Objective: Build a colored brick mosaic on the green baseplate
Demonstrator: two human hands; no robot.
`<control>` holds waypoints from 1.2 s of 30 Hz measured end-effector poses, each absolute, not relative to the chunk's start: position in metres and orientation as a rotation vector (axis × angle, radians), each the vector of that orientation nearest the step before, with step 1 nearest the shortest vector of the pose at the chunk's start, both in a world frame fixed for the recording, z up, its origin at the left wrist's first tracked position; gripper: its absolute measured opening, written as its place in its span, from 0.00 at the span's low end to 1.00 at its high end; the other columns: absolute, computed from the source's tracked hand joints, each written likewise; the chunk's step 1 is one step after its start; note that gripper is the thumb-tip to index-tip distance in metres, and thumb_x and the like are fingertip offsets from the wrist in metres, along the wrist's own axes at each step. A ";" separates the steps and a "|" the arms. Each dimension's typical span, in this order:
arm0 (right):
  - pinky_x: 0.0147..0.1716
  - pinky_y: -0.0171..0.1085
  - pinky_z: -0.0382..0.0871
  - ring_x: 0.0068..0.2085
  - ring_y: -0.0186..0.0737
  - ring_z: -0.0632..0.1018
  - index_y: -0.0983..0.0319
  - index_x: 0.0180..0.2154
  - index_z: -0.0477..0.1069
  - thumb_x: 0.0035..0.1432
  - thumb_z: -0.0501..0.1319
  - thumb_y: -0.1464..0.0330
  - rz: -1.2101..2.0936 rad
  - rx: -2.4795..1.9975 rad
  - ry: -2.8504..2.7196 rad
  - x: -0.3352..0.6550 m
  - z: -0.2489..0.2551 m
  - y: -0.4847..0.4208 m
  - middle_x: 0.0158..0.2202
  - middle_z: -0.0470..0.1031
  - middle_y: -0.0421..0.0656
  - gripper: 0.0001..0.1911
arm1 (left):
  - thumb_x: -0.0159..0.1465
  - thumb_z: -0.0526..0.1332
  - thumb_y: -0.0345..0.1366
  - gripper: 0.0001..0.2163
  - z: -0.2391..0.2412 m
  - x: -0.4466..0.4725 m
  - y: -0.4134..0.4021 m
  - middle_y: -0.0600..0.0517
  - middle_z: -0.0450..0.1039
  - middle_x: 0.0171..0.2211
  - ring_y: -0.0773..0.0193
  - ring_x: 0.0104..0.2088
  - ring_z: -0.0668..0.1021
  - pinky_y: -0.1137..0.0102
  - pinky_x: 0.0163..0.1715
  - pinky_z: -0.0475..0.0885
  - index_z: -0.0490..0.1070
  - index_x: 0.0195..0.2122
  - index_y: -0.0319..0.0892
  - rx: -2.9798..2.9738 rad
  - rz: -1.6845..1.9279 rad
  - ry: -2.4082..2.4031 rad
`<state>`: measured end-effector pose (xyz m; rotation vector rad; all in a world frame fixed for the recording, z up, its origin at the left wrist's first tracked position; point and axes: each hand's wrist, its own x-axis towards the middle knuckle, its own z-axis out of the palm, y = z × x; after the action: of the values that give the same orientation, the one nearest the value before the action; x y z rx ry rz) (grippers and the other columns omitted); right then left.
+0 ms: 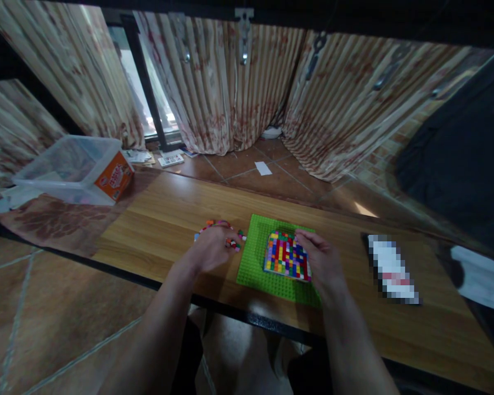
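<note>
Small toy bricks [233,244] of mixed colours lie loose on the table, left of a green studded baseplate [251,258]. Over that pile is my left hand [212,248], its thumb and forefinger apart with bricks showing between them; the other fingertips are hidden. On the baseplate sits a multicoloured block of toy bricks [286,255], built in tight rows. My right hand [321,258] is at the block's right edge, thumb and forefinger pinched together near its top right corner. Whatever is in that pinch is too small or covered to make out.
A clear plastic bin [72,170] with an orange label stands at the table's left end on a patterned cloth [86,216]. A blurred-out dark-edged object [391,269] lies to the right. The wooden table's [160,211] front edge is close to my legs. Curtains [214,88] hang behind.
</note>
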<state>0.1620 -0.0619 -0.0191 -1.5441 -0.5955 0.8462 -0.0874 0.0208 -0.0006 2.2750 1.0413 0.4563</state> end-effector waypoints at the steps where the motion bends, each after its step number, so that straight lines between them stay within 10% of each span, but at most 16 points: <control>1: 0.40 0.41 0.70 0.36 0.42 0.78 0.57 0.33 0.82 0.39 0.72 0.58 0.837 -1.554 -0.600 0.162 -0.019 -0.062 0.33 0.82 0.40 0.15 | 0.56 0.63 0.27 0.10 -0.001 -0.085 0.019 0.51 0.80 0.37 0.58 0.44 0.79 0.66 0.46 0.72 0.82 0.34 0.47 2.343 0.414 1.031; 12: 0.43 0.46 0.72 0.37 0.45 0.80 0.59 0.36 0.82 0.45 0.70 0.58 0.783 -1.593 -0.685 0.163 -0.023 -0.063 0.36 0.83 0.43 0.16 | 0.58 0.62 0.27 0.08 -0.002 -0.078 0.017 0.48 0.77 0.37 0.58 0.39 0.78 0.66 0.42 0.71 0.80 0.34 0.43 2.391 0.409 1.073; 19: 0.48 0.46 0.71 0.44 0.44 0.78 0.58 0.37 0.81 0.58 0.64 0.62 0.185 -1.534 -1.027 0.151 -0.008 -0.072 0.39 0.81 0.44 0.09 | 0.62 0.62 0.34 0.05 0.004 -0.063 0.010 0.52 0.76 0.32 0.64 0.33 0.76 0.69 0.35 0.70 0.76 0.36 0.39 1.814 0.638 0.861; 36: 0.47 0.42 0.70 0.46 0.40 0.77 0.50 0.41 0.80 0.63 0.62 0.66 0.466 -1.345 -1.448 0.129 -0.002 -0.081 0.42 0.78 0.41 0.08 | 0.57 0.69 0.44 0.15 0.006 -0.031 -0.008 0.52 0.78 0.29 0.68 0.28 0.77 0.71 0.33 0.71 0.78 0.38 0.38 1.188 0.625 0.653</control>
<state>0.1287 -0.0814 -0.0017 -1.3455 -1.4480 0.4656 -0.0307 -0.0077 0.0060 1.1882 0.6528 0.6253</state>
